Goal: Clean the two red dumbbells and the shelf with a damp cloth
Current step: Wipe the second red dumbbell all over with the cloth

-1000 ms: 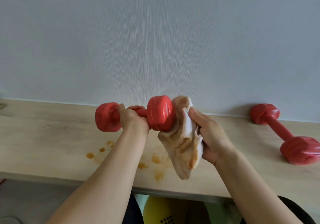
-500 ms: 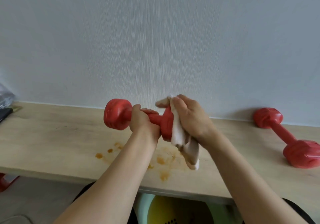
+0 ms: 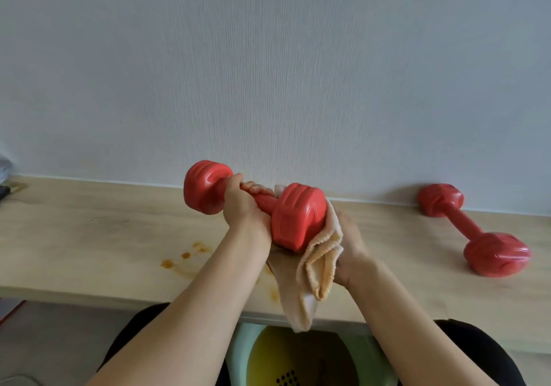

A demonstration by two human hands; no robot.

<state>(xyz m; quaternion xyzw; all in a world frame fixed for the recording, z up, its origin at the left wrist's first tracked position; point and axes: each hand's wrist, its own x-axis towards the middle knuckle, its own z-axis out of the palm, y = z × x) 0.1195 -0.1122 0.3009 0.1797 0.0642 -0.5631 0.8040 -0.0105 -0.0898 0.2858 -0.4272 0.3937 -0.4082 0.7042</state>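
Gripping the handle of one red dumbbell point(image 3: 253, 206) with fingers curled right round it, the person's left hand point(image 3: 243, 209) holds it up over the wooden shelf point(image 3: 89, 236), tilted with the near head lower. The right hand point(image 3: 350, 248) cups a beige cloth point(image 3: 313, 269) against the underside of that head, fingers tucked behind the fabric so I can't tell exactly how they're curled; the cloth's tail hangs past the shelf edge. Orange-brown stains point(image 3: 185, 256) dot the shelf just left of the arms. The second dumbbell point(image 3: 474, 230) lies well off to the right, its far head near the wall.
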